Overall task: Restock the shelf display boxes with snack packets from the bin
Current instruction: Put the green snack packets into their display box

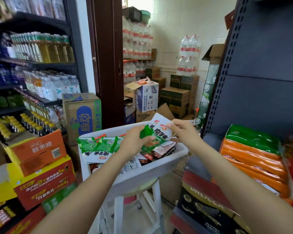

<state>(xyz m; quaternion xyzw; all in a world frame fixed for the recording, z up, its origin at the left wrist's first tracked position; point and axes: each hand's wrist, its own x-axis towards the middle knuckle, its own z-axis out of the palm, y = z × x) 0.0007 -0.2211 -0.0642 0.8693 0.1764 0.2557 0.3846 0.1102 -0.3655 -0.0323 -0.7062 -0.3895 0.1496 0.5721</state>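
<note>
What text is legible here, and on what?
"魔芋爽": green-and-white snack packets held by left hand and right hand.
"鲜果橙": orange cardboard carton.
"脉动": brown cardboard box with blue logo.
Yellow-and-red carton, bottle labels: too blurred.

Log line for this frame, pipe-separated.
stage: sorting | left hand: holds green packets | right hand: pinches top packet | over white bin | display box: right

Bare forearms, hands (137, 142); apparently sleeveless.

Both hands (161, 137) raised, seemingly pinching.
</note>
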